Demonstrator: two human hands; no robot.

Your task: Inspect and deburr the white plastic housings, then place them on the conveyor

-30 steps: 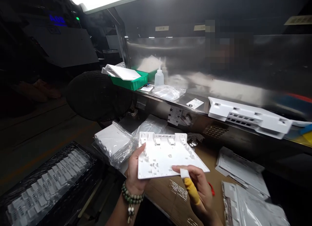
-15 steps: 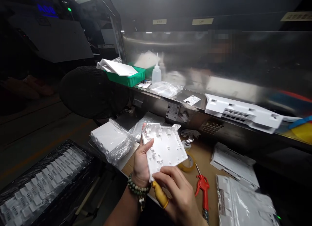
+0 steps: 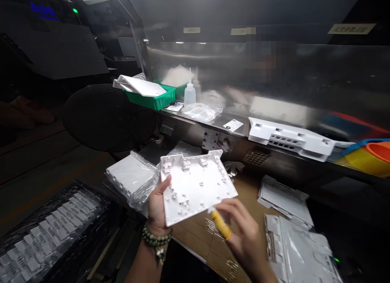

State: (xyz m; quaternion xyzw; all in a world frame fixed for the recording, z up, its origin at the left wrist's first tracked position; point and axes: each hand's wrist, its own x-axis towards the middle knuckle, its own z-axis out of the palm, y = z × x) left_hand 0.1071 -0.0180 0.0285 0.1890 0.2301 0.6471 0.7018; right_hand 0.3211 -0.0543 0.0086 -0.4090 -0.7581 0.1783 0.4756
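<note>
White panel (image 3: 198, 189) turned since half-second ago, over table (image 3: 251, 195), my left hand (image 3: 157, 207) gripping side. Right hand (image 3: 239, 228) moved from corner rightward along near edge, fingers narrow, can't tell if pinching. Probably working that edge.

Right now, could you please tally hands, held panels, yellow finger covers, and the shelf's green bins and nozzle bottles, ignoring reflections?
Hands: 2 (left hand, right hand)
Held white panel: 1
Yellow finger cover: 1
Green bin: 1
Nozzle bottle: 1
Total: 6
</note>
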